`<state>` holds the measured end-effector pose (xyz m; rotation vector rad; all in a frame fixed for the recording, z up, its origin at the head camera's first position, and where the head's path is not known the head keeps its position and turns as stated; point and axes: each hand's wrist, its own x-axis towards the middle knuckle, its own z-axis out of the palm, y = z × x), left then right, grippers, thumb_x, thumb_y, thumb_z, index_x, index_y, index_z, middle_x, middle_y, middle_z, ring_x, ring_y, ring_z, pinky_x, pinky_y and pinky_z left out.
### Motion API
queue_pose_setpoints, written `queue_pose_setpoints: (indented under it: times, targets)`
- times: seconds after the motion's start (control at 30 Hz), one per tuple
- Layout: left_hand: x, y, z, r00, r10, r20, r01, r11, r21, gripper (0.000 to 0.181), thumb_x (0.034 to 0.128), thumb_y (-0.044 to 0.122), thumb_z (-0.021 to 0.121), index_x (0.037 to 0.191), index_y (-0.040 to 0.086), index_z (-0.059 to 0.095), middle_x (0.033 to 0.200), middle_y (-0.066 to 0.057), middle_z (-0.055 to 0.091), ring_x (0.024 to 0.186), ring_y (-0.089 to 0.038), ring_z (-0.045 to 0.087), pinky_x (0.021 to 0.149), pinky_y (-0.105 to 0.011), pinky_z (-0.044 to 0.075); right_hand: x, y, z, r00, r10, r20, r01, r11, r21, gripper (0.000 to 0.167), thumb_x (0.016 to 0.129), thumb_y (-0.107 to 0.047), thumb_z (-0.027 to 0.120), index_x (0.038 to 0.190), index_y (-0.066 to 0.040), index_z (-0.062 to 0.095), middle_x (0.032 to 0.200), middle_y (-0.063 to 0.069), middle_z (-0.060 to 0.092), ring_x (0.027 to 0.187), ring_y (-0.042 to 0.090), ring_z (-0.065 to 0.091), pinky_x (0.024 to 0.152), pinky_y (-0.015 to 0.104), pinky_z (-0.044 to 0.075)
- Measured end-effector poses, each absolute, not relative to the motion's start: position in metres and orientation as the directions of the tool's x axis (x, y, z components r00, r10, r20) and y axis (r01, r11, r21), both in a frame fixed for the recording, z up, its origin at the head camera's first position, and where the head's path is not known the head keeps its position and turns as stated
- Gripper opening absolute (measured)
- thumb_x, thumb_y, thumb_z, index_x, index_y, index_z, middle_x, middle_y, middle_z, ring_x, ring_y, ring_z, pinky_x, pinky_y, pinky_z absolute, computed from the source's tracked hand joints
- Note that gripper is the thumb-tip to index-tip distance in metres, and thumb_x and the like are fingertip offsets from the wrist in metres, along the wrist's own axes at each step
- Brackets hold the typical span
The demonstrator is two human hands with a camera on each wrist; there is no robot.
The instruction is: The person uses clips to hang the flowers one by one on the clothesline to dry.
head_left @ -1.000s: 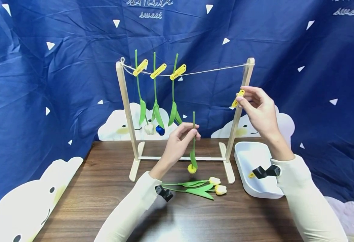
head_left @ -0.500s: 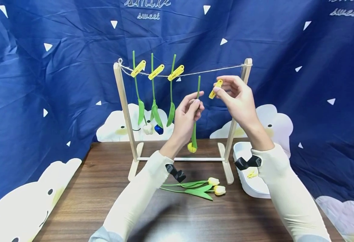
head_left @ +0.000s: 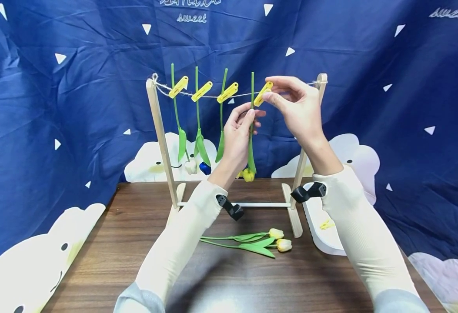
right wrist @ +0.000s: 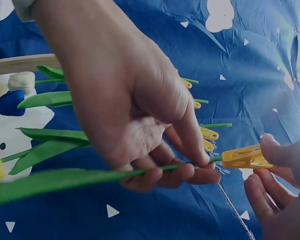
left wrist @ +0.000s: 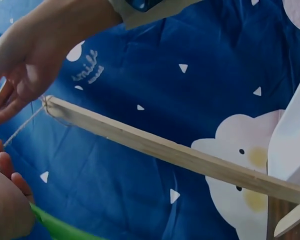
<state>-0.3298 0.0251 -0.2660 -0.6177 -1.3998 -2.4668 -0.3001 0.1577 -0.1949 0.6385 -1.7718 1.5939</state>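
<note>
My left hand (head_left: 238, 134) pinches the green stem of a yellow tulip (head_left: 248, 175), which hangs head down with its stem top in front of the string (head_left: 244, 94). My right hand (head_left: 301, 106) pinches a yellow clothespin (head_left: 263, 94) right beside that stem. In the right wrist view the clothespin (right wrist: 246, 157) meets the stem just past the left fingertips; whether its jaws are round the string I cannot tell. Three more tulips hang to the left under yellow clothespins (head_left: 202, 91). In the left wrist view the clothespin is out of sight.
Wooden posts (head_left: 161, 143) hold the string at both ends. Two pale yellow tulips (head_left: 283, 245) lie on the brown table (head_left: 135, 261). A white tray (head_left: 332, 250) at the right holds yellow clothespin pieces (head_left: 326, 224), partly behind the right forearm.
My left hand has raised the yellow tulip until its stem reaches the string. My right hand has carried the clothespin leftward and up from the right post to the stem.
</note>
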Motion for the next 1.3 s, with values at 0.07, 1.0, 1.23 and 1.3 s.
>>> queue_pose_setpoints:
  times: [0.07,1.0,1.23,1.3]
  targets:
    - [-0.332,0.026,-0.265,-0.891,-0.011,0.454,0.397,-0.502,0.768,0.017,0.1106,0.014,0.058,0.126,0.010,0.065,0.094,0.009,0.076,0.079,-0.008,0.063,0.070,-0.023,0.048,-0.304,0.155,-0.190,-0.657,0.106,0.746,-0.735,0.128,-0.666,0.028,0.090,-0.001,0.084,0.118,0.001,0.079,0.093,-0.009,0.077,0.088,0.011,0.072,0.085,0.019,0.057]
    - [-0.355,0.025,-0.261,-0.956,-0.055,0.289,0.259,-0.623,0.738,0.030,0.1066,0.013,0.066,0.130,-0.004,0.070,0.092,0.004,0.076,0.076,-0.008,0.063,0.071,-0.021,0.047,-0.334,0.144,-0.182,-0.854,0.099,0.511,-0.505,0.078,-0.859,0.024,0.094,-0.011,0.082,0.117,-0.004,0.080,0.086,-0.004,0.079,0.038,0.010,0.049,0.037,0.022,0.037]
    - [-0.354,0.024,-0.262,-0.952,-0.047,0.304,0.265,-0.627,0.732,0.033,0.1066,0.009,0.065,0.135,-0.007,0.067,0.095,0.003,0.076,0.079,-0.008,0.064,0.075,-0.024,0.049,-0.330,0.149,-0.187,-0.827,0.044,0.561,-0.556,0.092,-0.826,0.033,0.098,-0.018,0.079,0.128,-0.007,0.075,0.117,0.009,0.078,0.045,0.011,0.063,0.041,0.023,0.049]
    - [-0.353,0.024,-0.263,-0.951,-0.050,0.306,0.272,-0.610,0.744,0.031,0.1059,0.007,0.065,0.134,-0.006,0.068,0.097,0.003,0.076,0.081,-0.008,0.065,0.075,-0.024,0.050,-0.329,0.151,-0.189,-0.815,0.049,0.577,-0.571,0.098,-0.815,0.033,0.098,-0.019,0.078,0.128,-0.007,0.075,0.121,0.011,0.077,0.047,0.012,0.064,0.042,0.023,0.050]
